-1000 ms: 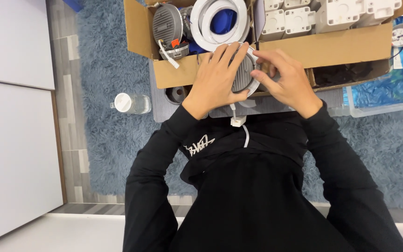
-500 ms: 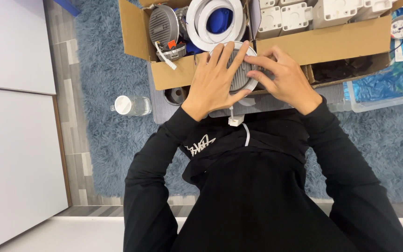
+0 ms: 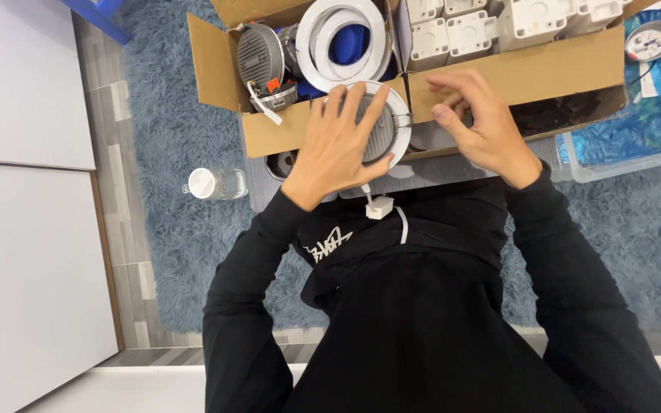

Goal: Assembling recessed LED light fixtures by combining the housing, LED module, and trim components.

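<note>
My left hand (image 3: 336, 145) lies flat over a round recessed light fixture (image 3: 386, 122) with a white rim and grey ribbed back, gripping it against the front wall of a cardboard box (image 3: 529, 73). A short wire with a white plug (image 3: 379, 206) hangs below the fixture. My right hand (image 3: 477, 126) hovers just right of the fixture, fingers loosely curled and holding nothing. Inside the box lie another grey fixture (image 3: 262, 57), white trim rings (image 3: 343, 42) and white plastic housings (image 3: 453, 30).
A clear bottle with a white cap (image 3: 214, 183) lies on the blue shaggy rug (image 3: 158, 229) at left. A clear bin with blue plastic (image 3: 636, 130) and a round gauge (image 3: 652, 40) sits at right. White panels (image 3: 24, 191) line the left side.
My right hand has come off the fixture and moved to the right, fingers spreading. My left hand still covers the fixture. The view has shifted slightly.
</note>
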